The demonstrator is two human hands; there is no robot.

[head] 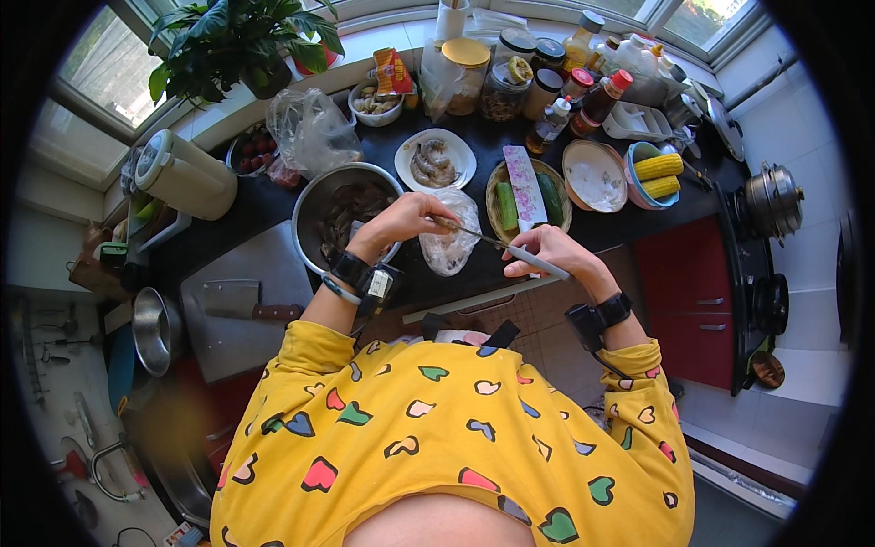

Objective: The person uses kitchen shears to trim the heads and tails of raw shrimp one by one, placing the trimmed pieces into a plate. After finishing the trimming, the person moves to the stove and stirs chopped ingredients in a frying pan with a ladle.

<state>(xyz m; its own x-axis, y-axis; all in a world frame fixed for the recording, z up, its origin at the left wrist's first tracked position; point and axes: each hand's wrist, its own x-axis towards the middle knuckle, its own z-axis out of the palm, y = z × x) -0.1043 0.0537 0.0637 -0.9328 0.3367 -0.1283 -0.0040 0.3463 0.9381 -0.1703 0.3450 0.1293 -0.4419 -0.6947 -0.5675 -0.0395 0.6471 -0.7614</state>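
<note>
My left hand pinches a small brownish shrimp between thumb and fingers, above the counter. In my right hand is a slim cutting tool with a grey handle. Its thin metal blade points left and meets the shrimp; I cannot tell whether it is a knife or scissors. Below my left hand stands a steel bowl with several dark, unpeeled shrimp. Beyond the hands, shrimp lie on a white plate. A crumpled clear plastic bag lies beneath the shrimp I hold.
A cleaver lies on a metal board at left. On the right are a wicker basket with cucumbers and a floral-patterned knife, and a bowl of corn. Jars and bottles line the back.
</note>
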